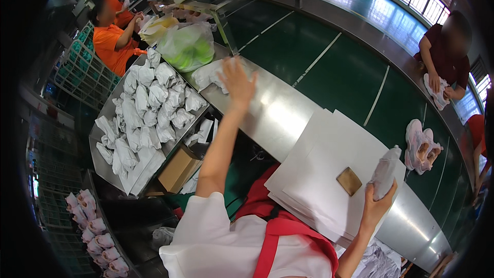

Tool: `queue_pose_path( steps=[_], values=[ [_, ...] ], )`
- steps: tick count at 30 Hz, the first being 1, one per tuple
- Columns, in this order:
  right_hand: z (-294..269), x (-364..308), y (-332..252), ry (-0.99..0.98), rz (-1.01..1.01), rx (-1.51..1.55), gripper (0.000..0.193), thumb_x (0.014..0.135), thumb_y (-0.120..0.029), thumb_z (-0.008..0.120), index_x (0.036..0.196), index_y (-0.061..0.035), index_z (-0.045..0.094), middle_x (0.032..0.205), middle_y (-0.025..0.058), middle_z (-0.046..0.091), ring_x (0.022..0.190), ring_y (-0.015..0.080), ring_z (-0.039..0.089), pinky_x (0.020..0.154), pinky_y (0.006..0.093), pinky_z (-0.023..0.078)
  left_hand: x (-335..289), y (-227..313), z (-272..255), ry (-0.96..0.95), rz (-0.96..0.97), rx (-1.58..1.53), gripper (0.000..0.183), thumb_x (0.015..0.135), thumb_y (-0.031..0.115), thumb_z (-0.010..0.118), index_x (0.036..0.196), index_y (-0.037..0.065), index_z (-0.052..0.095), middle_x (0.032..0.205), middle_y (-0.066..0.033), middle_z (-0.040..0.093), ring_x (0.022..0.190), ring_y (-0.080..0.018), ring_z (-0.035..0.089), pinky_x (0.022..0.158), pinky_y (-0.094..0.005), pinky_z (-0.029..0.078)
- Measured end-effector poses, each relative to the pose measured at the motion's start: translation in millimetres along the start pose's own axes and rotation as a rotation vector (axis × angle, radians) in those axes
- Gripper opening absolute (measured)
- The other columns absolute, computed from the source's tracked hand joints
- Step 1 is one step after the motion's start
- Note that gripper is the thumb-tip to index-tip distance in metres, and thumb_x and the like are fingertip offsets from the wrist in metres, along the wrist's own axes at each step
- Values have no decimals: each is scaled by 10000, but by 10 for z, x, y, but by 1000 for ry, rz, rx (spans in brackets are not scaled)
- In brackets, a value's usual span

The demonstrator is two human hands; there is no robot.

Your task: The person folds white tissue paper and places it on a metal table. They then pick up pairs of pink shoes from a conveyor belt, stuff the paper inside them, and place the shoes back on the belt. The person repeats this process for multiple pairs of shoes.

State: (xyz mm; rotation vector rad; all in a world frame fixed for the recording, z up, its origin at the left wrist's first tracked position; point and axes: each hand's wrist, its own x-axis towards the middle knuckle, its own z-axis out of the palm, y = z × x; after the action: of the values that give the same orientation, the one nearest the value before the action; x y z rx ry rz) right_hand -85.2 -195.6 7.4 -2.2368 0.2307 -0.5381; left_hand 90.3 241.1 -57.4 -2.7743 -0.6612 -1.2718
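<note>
My right hand (380,203) is closed around a white paper-wrapped bundle (385,172), rounded and narrowing at its top, held over the right side of a stack of white paper sheets (314,167). A flat brownish square block (349,181) lies on the sheets, just left of that hand. My left hand (238,83) reaches far forward with its fingers spread. It is beside a white paper bundle (207,75) on the metal ledge and partly covers it; whether they touch I cannot tell. A metal tray (100,150) at the left is heaped with several similar paper-wrapped bundles (149,100).
A green conveyor belt (314,80) runs beyond the metal ledge (278,113), with pale pink shoes (422,146) on it. A clear bag of bright green stuff (188,49) stands behind the tray. More shoes (98,237) sit lower left. People work at far left and right.
</note>
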Motion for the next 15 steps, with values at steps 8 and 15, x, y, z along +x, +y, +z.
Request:
queue_pose_path(
  steps=[8, 15],
  values=[
    [174, -32, -220, -110, -24, -13, 626, 693, -146, 688, 1254, -6, 447, 1096, 208, 571, 1016, 337, 568, 907, 365, 424, -71, -941, 448, -443, -33, -153, 640, 743, 375, 735, 1193, 0, 476, 1151, -217, 559, 1080, -308, 534, 880, -505, 428],
    [188, -25, -212, -165, 27, 30, 639, 694, -166, 678, 1264, -8, 436, 1126, 204, 559, 1050, 330, 549, 938, 369, 402, -89, -769, 201, -664, -684, -1613, 424, 789, 323, 712, 987, -18, 554, 738, -131, 597, 668, -301, 589, 633, -398, 470]
  ],
)
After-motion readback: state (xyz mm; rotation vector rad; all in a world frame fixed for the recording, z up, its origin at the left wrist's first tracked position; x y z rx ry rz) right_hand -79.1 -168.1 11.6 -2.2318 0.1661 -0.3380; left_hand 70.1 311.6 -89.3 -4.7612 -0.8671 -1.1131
